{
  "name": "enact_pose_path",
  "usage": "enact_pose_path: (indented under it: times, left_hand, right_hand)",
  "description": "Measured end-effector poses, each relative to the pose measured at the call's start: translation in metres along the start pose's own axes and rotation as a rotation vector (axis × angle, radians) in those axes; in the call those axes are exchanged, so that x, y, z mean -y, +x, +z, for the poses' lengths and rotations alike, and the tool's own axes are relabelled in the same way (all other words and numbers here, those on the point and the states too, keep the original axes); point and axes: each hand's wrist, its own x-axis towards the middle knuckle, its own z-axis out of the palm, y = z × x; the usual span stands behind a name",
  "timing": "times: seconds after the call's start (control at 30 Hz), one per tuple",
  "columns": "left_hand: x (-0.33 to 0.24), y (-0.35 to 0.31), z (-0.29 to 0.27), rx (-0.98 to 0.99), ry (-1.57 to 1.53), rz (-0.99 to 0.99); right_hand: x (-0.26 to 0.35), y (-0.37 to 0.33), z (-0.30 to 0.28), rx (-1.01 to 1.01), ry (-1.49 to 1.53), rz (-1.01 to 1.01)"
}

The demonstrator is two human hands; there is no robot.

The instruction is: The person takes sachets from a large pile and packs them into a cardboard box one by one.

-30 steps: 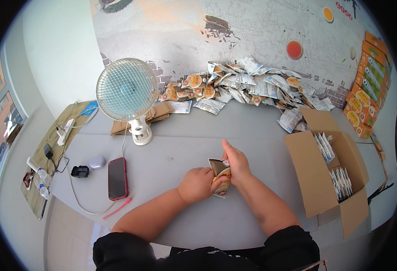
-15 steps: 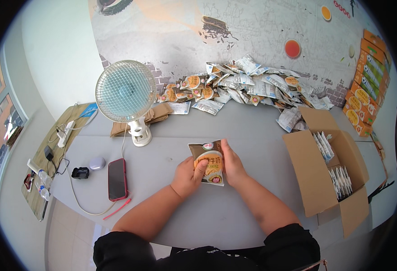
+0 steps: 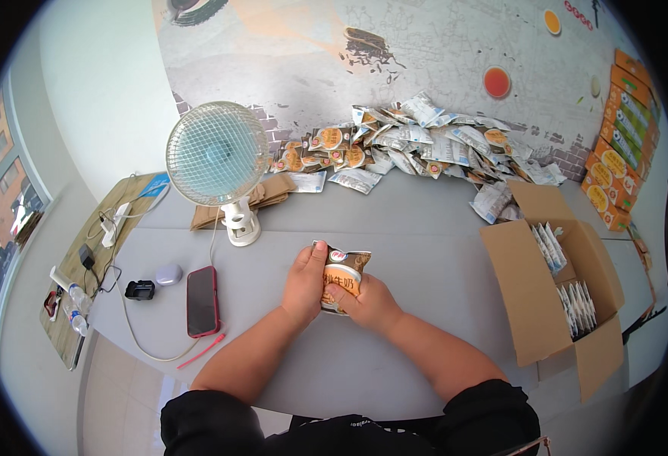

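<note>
Between my hands, above the middle of the grey table point(image 3: 273, 380), is a brown and white sachet point(image 3: 349, 261) with a cream and orange round print. My left hand point(image 3: 303, 283) grips its left edge, thumb pointing up along the side. From the lower right my right hand point(image 3: 372, 302) holds it, thumb pressed on the front. The sachet's lower part and back are hidden by my fingers. At the right stands an open cardboard box point(image 3: 527, 308) with rows of white-edged sachets point(image 3: 575, 310) standing inside.
A heap of similar sachets point(image 3: 440, 144) lies against the wall. A clip fan point(image 3: 218, 156) stands left of it, beside folded cardboard point(image 3: 273, 190). Nearer left are a phone point(image 3: 202, 302), a lilac round case point(image 3: 168, 274) and a cable. Orange cartons point(image 3: 611, 171) are stacked far right.
My left hand has moved up the sachet's side, and my right hand has shifted down to its lower right corner, thumb now on the front. The sachet has moved slightly left.
</note>
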Motion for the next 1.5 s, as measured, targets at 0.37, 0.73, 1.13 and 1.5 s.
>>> enact_pose_path:
  times: [0.37, 0.73, 1.13, 1.5]
  left_hand:
    - [0.001, 0.000, -0.002, 0.013, 0.040, -0.133]
    - [-0.016, 0.012, -0.022, -0.065, 0.488, 0.263]
    - [-0.012, 0.016, -0.025, -0.057, 1.023, 0.157]
    - [0.013, -0.033, 0.018, 0.011, 0.315, 0.181]
  right_hand:
    - [-0.002, -0.002, -0.001, 0.100, 0.042, -0.015]
    - [-0.006, 0.002, -0.006, 0.155, 0.037, 0.004]
    - [0.018, 0.003, -0.021, 0.086, 0.043, 0.143]
    - [-0.008, 0.012, 0.001, -0.492, 0.181, -0.148]
